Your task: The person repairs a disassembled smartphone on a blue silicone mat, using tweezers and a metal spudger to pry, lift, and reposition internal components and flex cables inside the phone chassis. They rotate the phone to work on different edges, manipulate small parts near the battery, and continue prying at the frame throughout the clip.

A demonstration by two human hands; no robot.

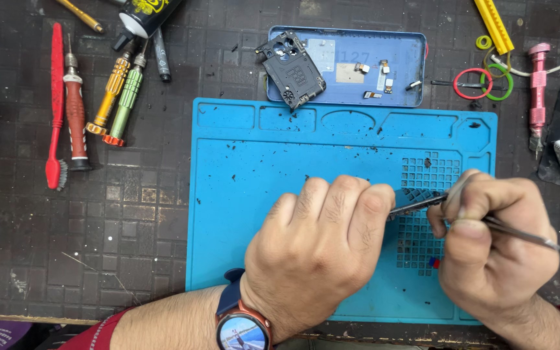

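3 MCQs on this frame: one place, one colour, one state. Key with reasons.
1. Where does the blue phone back cover lie?
A. beyond the mat's far edge
B. under the left hand
C. on the mat's grid

2. Colour of the work mat?
A. red
B. blue
C. grey

3. The right hand is:
A. empty
B. flat on the mat
C. gripping tweezers

Key: 1 A, cover sits above the mat's top edge; 2 B, mat is plainly blue; 3 C, fingers pinch the metal tweezers, tips toward the left hand.
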